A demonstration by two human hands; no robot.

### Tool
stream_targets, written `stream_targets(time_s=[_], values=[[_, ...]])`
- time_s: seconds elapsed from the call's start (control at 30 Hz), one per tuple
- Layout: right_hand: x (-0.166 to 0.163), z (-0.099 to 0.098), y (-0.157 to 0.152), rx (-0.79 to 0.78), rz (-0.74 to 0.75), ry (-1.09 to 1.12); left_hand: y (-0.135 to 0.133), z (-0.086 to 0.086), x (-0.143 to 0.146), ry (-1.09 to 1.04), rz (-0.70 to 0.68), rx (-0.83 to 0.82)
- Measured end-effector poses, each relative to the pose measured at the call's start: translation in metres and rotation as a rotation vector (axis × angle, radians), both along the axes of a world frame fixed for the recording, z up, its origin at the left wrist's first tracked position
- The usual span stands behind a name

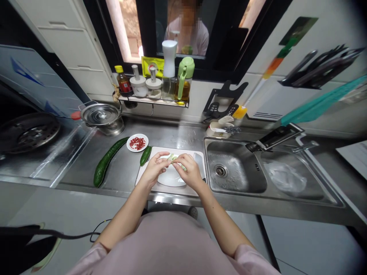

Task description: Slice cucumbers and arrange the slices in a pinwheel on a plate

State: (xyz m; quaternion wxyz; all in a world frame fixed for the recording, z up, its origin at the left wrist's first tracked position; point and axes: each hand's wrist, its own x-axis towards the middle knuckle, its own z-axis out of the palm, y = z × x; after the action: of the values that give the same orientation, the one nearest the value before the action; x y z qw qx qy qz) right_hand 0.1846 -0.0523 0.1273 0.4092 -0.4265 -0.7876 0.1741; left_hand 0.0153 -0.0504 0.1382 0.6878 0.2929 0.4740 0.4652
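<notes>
My left hand (155, 167) and my right hand (187, 170) meet over a white plate (171, 179) that rests on a white cutting board (197, 158). Both hands pinch pale green cucumber pieces (172, 157) between their fingertips, above the plate. A short dark green cucumber piece (145, 155) lies at the board's left edge. A whole long cucumber (108, 160) lies on the steel counter further left. Behind it sits a small white dish of chopped red chilli (137, 143).
A steel sink (235, 170) with a folded tap (275, 137) lies right of the board. A lidded pot (101, 116) and a stove sit at the left. A rack of condiment bottles (155, 86) stands at the back. A person shows in the window above.
</notes>
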Motion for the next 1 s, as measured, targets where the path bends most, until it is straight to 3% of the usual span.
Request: stream_targets(time_s=[0.37,0.63,0.77,1.0], values=[[-0.007,-0.017,0.003,-0.323,-0.055,0.233,0.008,-0.011,0.002,0.120,0.013,0.190],[-0.006,-0.034,0.007,-0.614,-0.088,0.351,0.009,-0.026,0.004,0.139,-0.013,0.234],[-0.004,-0.053,0.008,-0.714,-0.092,0.312,0.012,-0.048,0.004,0.199,-0.038,0.238],[-0.004,-0.096,-0.004,-0.863,-0.171,-0.009,0.004,-0.110,0.001,0.338,-0.150,0.178]])
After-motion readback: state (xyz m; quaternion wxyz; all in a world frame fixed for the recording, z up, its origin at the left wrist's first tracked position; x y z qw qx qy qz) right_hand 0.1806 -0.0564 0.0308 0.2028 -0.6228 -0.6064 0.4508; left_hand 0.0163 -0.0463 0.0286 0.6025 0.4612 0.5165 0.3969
